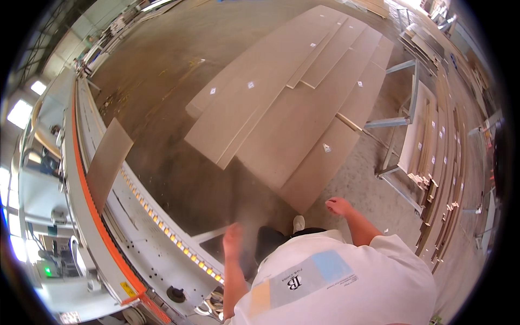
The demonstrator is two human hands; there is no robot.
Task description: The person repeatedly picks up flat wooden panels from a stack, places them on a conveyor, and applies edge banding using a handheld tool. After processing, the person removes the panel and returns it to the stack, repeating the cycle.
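My left hand (233, 239), smeared by motion, hangs beside the edge of a long machine. Its fingers are too blurred to read. That machine's bed (142, 238) carries a row of yellow and white rollers, and a brown panel (110, 160) stands tilted on it farther along. Held out to the right, my right hand (337, 206) has its fingers curled in, and nothing shows in them. Nearest to it is the close corner of a low spread of large brown boards (271, 146), overlapping one another and bearing small white labels. Neither hand touches the boards.
A grey metal frame (414, 97) stands at the right, beside upright-leaning panels (433, 135) with labels. An orange rail (111, 249) runs along the machine on the left. Brown concrete floor (157, 70) lies between machine and boards. One shoe (298, 223) shows below me.
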